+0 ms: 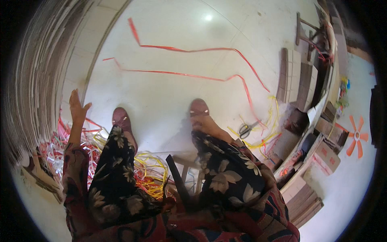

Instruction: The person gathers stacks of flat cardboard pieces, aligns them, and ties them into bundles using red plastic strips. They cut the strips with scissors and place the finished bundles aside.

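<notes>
Far left, stacked cardboard [34, 80] borders the floor; beside it the left hand [77, 107] is open, fingers spread, holding nothing, with tangled straps [54, 155] near its forearm. At centre lie an upper red strap [185, 51] and a lower red strap [173, 73]. The right hand [205, 124] is by the right knee; its grip cannot be told. Rightward, scissors [250, 127] and cardboard bundles [291, 76] flank the straps' right ends. Both straps' long axes run left to right, roughly parallel, the right ends bending toward the person.
</notes>
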Demonstrator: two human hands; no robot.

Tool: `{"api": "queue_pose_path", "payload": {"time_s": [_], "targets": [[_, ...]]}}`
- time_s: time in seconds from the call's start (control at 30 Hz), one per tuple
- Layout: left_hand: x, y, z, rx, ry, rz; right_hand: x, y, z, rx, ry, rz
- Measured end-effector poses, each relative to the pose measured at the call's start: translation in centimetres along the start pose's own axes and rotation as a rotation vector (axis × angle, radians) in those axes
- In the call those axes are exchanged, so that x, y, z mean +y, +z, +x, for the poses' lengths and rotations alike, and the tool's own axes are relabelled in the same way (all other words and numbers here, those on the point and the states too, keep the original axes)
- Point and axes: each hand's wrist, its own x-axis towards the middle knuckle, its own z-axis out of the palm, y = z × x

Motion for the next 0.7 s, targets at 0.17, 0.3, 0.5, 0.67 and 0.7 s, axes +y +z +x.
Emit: {"api": "queue_pose_path", "payload": {"time_s": [0.17, 0.3, 0.5, 0.67, 0.7], "targets": [[-5.1, 1.3, 3.6, 0.1, -0.093, -0.095, -3.0, -1.6, 2.6, 0.028, -0.069, -0.217], [-7.7, 1.5, 3.8, -0.09, -0.38, -0.18, -10.1, -3.3, 8.0, -0.079, -0.044, -0.145], [-6.1, 0.8, 5.9, 0.03, -0.416, -0.028, -17.0, -2.0, 18.3, -0.048, -0.165, -0.08], [-7.8, 0.8, 6.8, -0.159, -0.571, -0.099, -21.4, 4.9, 27.4, 0.101, -0.172, 0.288], [-6.8, 0.3, 7.8, -0.189, -0.561, -0.155, -21.5, 5.4, 29.2, 0.153, -0.114, 0.309]]}}
